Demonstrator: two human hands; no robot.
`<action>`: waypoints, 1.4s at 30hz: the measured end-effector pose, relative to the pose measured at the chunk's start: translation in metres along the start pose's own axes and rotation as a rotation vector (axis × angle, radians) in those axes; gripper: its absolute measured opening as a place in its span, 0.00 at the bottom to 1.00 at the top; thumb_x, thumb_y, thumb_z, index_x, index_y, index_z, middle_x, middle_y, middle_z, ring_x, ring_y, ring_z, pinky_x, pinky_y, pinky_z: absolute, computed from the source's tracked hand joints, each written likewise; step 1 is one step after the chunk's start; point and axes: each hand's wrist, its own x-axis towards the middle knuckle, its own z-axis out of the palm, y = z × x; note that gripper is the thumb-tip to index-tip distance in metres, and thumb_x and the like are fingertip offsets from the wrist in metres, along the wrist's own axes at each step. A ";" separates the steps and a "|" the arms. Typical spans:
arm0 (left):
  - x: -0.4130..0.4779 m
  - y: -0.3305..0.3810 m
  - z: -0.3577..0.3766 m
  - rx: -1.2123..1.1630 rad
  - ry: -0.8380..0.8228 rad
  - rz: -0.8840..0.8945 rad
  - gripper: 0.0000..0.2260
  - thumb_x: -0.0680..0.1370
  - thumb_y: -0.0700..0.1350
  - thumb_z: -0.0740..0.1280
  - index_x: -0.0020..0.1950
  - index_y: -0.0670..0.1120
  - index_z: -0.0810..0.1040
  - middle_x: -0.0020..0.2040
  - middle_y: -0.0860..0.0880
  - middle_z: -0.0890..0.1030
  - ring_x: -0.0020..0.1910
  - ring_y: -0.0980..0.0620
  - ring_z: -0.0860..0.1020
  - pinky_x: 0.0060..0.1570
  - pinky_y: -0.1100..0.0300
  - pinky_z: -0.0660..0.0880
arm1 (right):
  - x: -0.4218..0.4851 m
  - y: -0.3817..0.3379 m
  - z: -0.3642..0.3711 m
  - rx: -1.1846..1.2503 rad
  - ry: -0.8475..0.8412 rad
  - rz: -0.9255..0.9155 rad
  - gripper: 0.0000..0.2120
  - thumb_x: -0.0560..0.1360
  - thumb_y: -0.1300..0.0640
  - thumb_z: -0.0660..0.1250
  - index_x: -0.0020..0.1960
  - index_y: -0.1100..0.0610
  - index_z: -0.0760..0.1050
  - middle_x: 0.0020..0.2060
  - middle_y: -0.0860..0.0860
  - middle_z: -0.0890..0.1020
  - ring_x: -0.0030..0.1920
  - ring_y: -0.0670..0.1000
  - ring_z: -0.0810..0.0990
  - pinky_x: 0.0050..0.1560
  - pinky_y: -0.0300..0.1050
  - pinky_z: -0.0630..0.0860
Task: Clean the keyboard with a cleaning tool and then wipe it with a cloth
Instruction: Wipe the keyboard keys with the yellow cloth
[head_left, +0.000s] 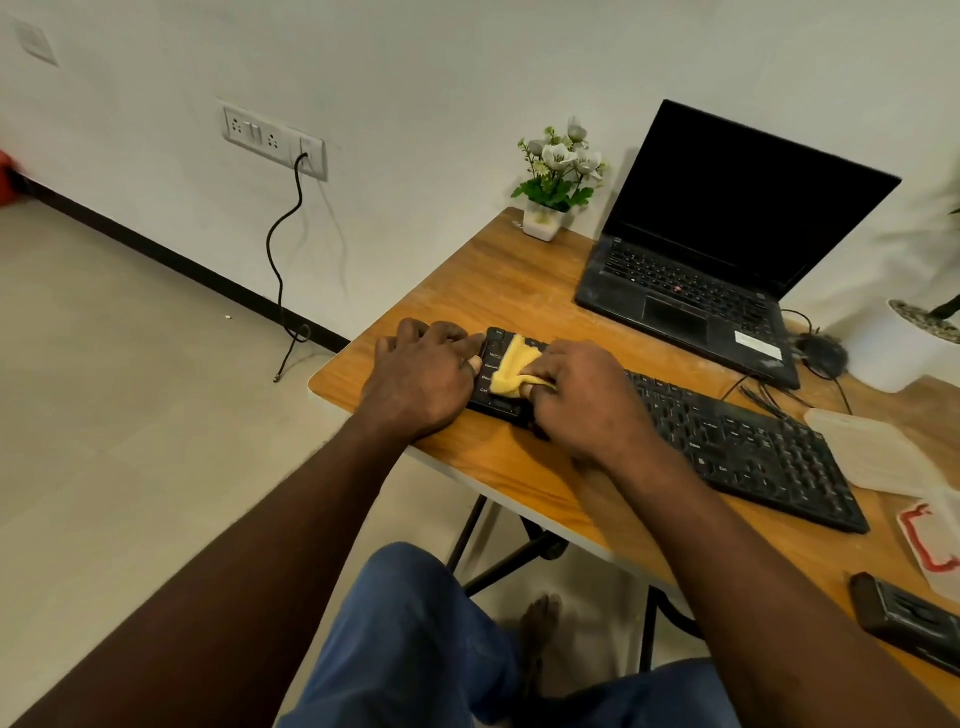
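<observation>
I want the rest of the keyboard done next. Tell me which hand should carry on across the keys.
Probably the right hand: it presses the yellow cleaning material on the keyboard's left end, with the uncovered keys on its side. The left hand rests at that end's edge, apparently steadying it.

A single wide-angle head camera looks forward and steeply down from above the seated person's lap, close over the near corner of the tabletop (519, 291). It faces a white wall (415, 78), with floor (130, 364) filling the left.
</observation>
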 end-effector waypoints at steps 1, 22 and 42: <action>0.000 0.000 0.000 0.002 0.001 0.000 0.22 0.86 0.56 0.52 0.81 0.60 0.62 0.78 0.54 0.66 0.75 0.45 0.59 0.70 0.42 0.59 | 0.000 0.005 -0.004 0.007 -0.008 0.030 0.11 0.79 0.57 0.70 0.60 0.52 0.85 0.55 0.49 0.83 0.56 0.52 0.78 0.56 0.50 0.77; -0.001 0.002 -0.002 -0.014 -0.004 -0.029 0.21 0.86 0.55 0.53 0.80 0.61 0.63 0.78 0.55 0.66 0.75 0.46 0.60 0.71 0.42 0.58 | -0.005 0.034 -0.031 -0.002 -0.130 0.033 0.08 0.79 0.53 0.70 0.56 0.48 0.85 0.50 0.42 0.81 0.53 0.49 0.78 0.51 0.49 0.76; -0.009 0.013 0.003 -0.012 0.082 -0.067 0.21 0.84 0.52 0.56 0.78 0.56 0.67 0.76 0.54 0.70 0.72 0.46 0.62 0.67 0.44 0.60 | 0.019 0.007 0.017 -0.040 -0.024 -0.075 0.18 0.83 0.57 0.62 0.72 0.48 0.72 0.55 0.55 0.84 0.48 0.55 0.79 0.44 0.50 0.76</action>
